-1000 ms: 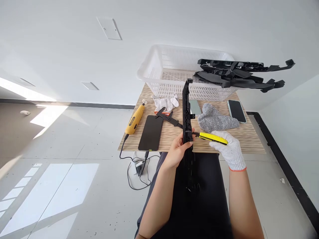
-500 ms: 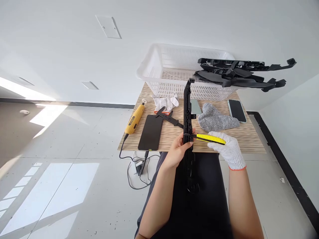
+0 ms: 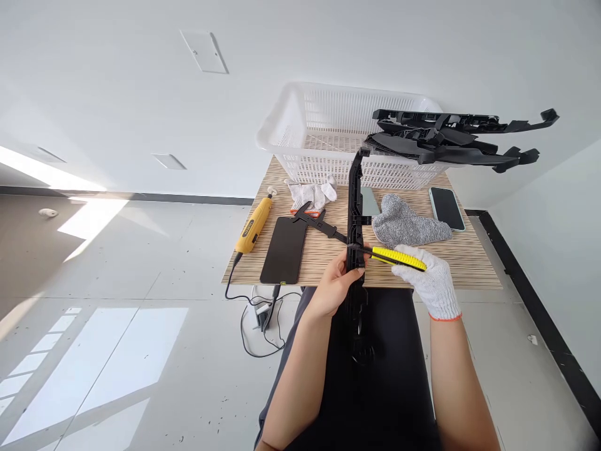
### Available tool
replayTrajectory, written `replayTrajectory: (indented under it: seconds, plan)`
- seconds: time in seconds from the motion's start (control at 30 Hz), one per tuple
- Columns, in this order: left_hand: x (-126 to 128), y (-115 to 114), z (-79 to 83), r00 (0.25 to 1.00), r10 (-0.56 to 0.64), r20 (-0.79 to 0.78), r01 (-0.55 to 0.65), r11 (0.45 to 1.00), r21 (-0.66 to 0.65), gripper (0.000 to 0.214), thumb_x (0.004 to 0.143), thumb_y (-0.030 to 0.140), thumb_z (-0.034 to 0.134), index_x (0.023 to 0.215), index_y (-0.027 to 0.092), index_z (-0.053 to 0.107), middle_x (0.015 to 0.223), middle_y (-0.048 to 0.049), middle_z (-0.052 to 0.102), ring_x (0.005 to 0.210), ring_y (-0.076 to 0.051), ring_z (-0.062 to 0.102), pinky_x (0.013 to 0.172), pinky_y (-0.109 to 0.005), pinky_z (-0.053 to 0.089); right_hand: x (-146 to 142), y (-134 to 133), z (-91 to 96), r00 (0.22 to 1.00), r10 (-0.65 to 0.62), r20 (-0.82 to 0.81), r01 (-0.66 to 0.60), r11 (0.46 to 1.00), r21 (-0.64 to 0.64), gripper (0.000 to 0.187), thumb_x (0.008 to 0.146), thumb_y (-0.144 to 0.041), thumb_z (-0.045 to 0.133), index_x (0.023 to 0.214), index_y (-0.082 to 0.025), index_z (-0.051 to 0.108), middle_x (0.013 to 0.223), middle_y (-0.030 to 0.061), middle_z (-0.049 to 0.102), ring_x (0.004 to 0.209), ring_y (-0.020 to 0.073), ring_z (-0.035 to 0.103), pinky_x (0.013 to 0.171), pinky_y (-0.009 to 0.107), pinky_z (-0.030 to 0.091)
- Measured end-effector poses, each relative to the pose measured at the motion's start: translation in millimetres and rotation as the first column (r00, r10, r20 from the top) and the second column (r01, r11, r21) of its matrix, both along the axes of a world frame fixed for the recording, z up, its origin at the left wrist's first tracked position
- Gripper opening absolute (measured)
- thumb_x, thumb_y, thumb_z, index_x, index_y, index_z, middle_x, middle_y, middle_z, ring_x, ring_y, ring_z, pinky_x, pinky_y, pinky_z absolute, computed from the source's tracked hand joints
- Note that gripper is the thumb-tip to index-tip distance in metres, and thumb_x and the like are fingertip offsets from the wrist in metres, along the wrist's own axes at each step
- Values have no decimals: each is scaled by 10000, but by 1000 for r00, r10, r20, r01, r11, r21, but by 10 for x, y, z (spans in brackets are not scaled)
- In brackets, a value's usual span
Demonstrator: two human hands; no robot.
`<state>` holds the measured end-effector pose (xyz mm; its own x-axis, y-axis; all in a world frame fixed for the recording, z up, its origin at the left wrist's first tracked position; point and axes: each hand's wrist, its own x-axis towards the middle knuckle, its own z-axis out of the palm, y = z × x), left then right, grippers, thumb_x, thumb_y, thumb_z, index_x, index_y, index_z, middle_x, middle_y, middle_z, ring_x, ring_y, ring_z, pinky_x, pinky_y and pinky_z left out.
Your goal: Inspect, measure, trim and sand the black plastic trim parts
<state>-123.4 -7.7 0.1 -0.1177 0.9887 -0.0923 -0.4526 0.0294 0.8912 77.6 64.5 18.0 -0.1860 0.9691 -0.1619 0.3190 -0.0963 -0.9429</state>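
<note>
A long, narrow black plastic part (image 3: 355,207) runs from above the table down over my lap. Bare, my left hand (image 3: 334,285) is wrapped around it at the table's front edge, thumb across its face. My right hand (image 3: 429,282), in a white knit glove with an orange cuff, grips a slim tool (image 3: 399,257) with a ribbed yellow handle and a dark shaft. The tool's dark tip lies against the black part just above my left thumb; its exact shape is too small to tell. Behind the part lies a black caliper (image 3: 323,225), partly hidden.
A white plastic basket (image 3: 286,134) stands at the back, with several black parts (image 3: 436,141) jutting out rightward. On the table (image 3: 469,269) lie a yellow rotary tool (image 3: 256,225), a black tablet (image 3: 284,250), white gloves (image 3: 312,193), a grey glove (image 3: 406,224) and a phone (image 3: 447,208).
The tool's tip has shifted slightly up along the black part, and its handle now tilts more downward to the right. The part's upper end has leaned slightly right.
</note>
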Motion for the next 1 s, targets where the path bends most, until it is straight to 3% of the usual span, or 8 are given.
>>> replayTrajectory:
  seconds: [0.17,0.3,0.4,0.5,0.63,0.73,0.83,1.0]
  plan:
    - [-1,-2,2,1000,0,-3,0,1000,-4,382,813,208,733,1195,218,726,1327,-74,700,1332,-294,563,1157,-426,362,-22,5,8,1000,29,11,-29,1000,-9,538,619,-391,913,1117,-240,778,979,39,769,710,166,678,679,320,605]
    - [2,-9,8,1000,7,11,-7,1000,-10,405,814,211,736,1218,225,719,1295,-72,718,1298,-288,590,1144,-426,375,-28,7,-1,998,-61,-24,61,998,12,544,648,-396,895,1157,-254,763,948,27,766,719,166,674,675,314,595]
    - [2,-8,7,1000,10,-15,-10,1000,-13,375,811,211,738,1186,217,734,1329,-74,699,1310,-292,576,1145,-423,372,-28,13,-5,1000,3,-14,-3,1000,-23,543,625,-379,909,1131,-240,772,945,33,766,700,161,664,658,309,589]
    - [2,-2,-1,1000,7,5,-7,1000,-5,406,809,205,735,1215,220,720,1319,-74,703,1315,-286,574,1158,-425,359,-23,20,-2,998,-43,-47,43,999,0,548,647,-397,896,1155,-240,761,970,39,764,702,160,664,647,307,588]
    - [4,1,-7,1000,0,3,0,1000,-3,409,808,197,733,1217,221,721,1317,-72,704,1315,-284,574,1162,-421,354,-10,21,7,998,47,-40,-48,998,-32,538,615,-377,917,1115,-238,775,978,39,764,703,157,665,648,299,586]
    - [4,0,-4,1000,9,8,-9,1000,-9,403,811,212,739,1214,216,722,1308,-78,708,1309,-294,578,1158,-429,358,-5,20,5,999,-32,-38,33,999,5,530,647,-391,896,1143,-253,767,956,31,764,702,152,659,640,292,579]
    - [1,1,-3,1000,7,-2,-7,1000,1,387,814,211,737,1201,216,727,1321,-73,701,1334,-293,558,1167,-424,349,-9,22,-2,999,31,-31,-33,999,-35,544,613,-378,913,1119,-237,775,969,42,764,696,159,660,632,300,581]
    - [-6,5,-12,1000,-2,-12,2,1000,11,360,822,201,722,1181,213,730,1331,-72,694,1322,-287,564,1155,-416,364,-38,22,4,997,-58,-46,59,998,2,557,639,-389,889,1155,-223,762,971,48,763,704,166,662,658,326,593]
